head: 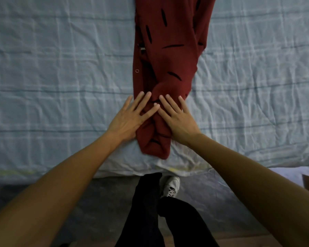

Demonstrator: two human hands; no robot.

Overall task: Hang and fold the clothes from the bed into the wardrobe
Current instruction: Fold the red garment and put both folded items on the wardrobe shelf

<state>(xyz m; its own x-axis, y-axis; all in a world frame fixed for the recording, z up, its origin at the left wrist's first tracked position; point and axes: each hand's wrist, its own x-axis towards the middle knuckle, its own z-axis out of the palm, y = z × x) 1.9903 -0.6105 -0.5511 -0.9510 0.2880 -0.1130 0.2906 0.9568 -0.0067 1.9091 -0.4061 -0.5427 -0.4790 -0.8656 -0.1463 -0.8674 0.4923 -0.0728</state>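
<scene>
The garment, dark red with black dashes, lies on the bed as a long narrow strip. Its long axis runs straight away from the person, from the near bed edge to beyond the top of the view. The near end is bunched and rests just inside that edge.

Both hands press flat on this near end. The left hand covers the strip's left border; the right hand covers its right border. The fingers of both hands are spread wide and lie palm-down, holding nothing; the index tips meet at the centre line. Neither hand is nearer: the two are level.

The remaining length lies ahead of the fingers, so a fold likely travels along the long axis. Open sheet lies on both sides of the strip. The wardrobe is out of view.
</scene>
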